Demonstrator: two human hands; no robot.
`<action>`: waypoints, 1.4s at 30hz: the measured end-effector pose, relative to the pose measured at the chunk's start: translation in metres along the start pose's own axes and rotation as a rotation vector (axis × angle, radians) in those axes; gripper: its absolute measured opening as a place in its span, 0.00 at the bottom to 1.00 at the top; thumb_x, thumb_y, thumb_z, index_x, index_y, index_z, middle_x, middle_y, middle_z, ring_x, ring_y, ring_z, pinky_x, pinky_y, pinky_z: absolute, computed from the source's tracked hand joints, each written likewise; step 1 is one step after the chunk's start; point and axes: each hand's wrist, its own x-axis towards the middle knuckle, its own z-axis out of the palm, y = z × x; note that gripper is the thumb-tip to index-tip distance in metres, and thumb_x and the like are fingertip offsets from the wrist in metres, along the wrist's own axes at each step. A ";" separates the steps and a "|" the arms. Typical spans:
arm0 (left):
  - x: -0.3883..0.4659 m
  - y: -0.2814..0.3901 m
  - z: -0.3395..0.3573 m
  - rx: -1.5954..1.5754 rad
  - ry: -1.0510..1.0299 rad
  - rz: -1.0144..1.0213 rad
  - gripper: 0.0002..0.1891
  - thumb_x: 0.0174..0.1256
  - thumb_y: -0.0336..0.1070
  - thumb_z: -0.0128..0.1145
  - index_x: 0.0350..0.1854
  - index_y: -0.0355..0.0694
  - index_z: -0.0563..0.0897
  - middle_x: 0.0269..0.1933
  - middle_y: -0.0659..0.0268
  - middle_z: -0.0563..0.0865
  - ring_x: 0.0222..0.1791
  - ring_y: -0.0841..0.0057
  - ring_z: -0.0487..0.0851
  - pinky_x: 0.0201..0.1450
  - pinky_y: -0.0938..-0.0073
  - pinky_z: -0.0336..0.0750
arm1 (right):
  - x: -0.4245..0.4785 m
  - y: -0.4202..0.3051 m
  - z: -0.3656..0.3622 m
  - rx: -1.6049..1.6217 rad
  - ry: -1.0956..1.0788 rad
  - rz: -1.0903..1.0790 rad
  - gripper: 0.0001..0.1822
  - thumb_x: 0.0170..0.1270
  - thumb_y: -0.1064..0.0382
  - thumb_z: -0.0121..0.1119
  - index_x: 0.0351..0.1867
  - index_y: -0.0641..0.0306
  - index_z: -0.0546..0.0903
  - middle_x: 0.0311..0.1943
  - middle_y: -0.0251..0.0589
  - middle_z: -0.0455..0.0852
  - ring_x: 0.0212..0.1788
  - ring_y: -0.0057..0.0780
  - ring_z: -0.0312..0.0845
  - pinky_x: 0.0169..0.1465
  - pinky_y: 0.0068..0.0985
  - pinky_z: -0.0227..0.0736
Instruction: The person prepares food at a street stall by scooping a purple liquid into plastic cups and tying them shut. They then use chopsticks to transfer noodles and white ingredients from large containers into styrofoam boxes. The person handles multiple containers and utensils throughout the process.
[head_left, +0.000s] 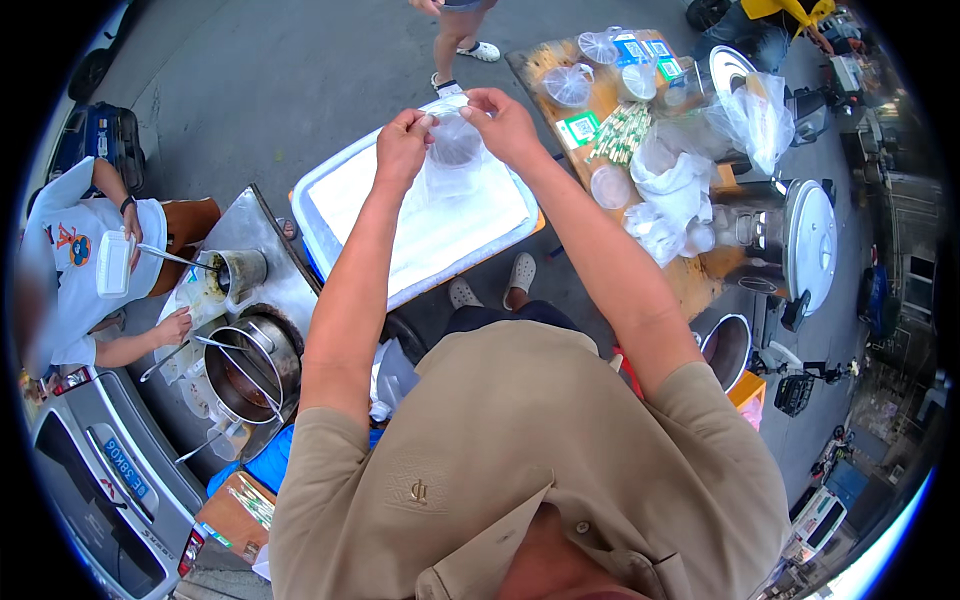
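A clear plastic bag (453, 146) hangs between my two hands, its gathered top pinched at both sides. My left hand (403, 146) grips the left side of the bag's mouth between thumb and fingers. On the other side, my right hand (504, 127) pinches the right edge. A round clear container or bowl seems to sit inside the bag, though the film blurs it. Below the bag is a white cloth (420, 221) lying over a large plastic tub with a pale blue rim (301, 201).
At right, a wooden table (694, 281) bears bagged bowls (568, 84), paper-wrapped chopsticks (621, 133), plastic bags (675, 176) and a lidded metal pot (810, 247). Leftward, a person (97, 247) holds a white lidded box (114, 264) beside a steel pot (251, 367). Another person's legs (455, 45) stand ahead.
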 end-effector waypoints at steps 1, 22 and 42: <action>-0.001 0.002 0.009 -0.062 0.017 -0.007 0.09 0.76 0.34 0.57 0.41 0.36 0.88 0.36 0.69 0.89 0.31 0.84 0.81 0.36 0.79 0.76 | -0.008 0.014 -0.015 -0.016 0.067 0.001 0.15 0.67 0.58 0.70 0.51 0.63 0.87 0.44 0.42 0.90 0.46 0.30 0.87 0.52 0.29 0.80; 0.011 -0.024 0.005 -0.290 -0.001 0.008 0.09 0.78 0.39 0.62 0.51 0.41 0.84 0.43 0.72 0.86 0.36 0.83 0.80 0.41 0.78 0.74 | -0.482 0.209 -0.369 -0.655 0.787 0.878 0.16 0.66 0.57 0.69 0.49 0.64 0.83 0.43 0.50 0.85 0.46 0.43 0.82 0.55 0.35 0.76; -0.117 -0.102 0.068 -0.386 -0.271 -0.512 0.21 0.74 0.43 0.65 0.64 0.39 0.79 0.60 0.64 0.85 0.55 0.73 0.85 0.54 0.69 0.78 | -0.261 0.078 -0.278 -0.079 0.298 0.374 0.05 0.73 0.64 0.65 0.44 0.63 0.86 0.28 0.21 0.77 0.31 0.10 0.68 0.36 0.16 0.64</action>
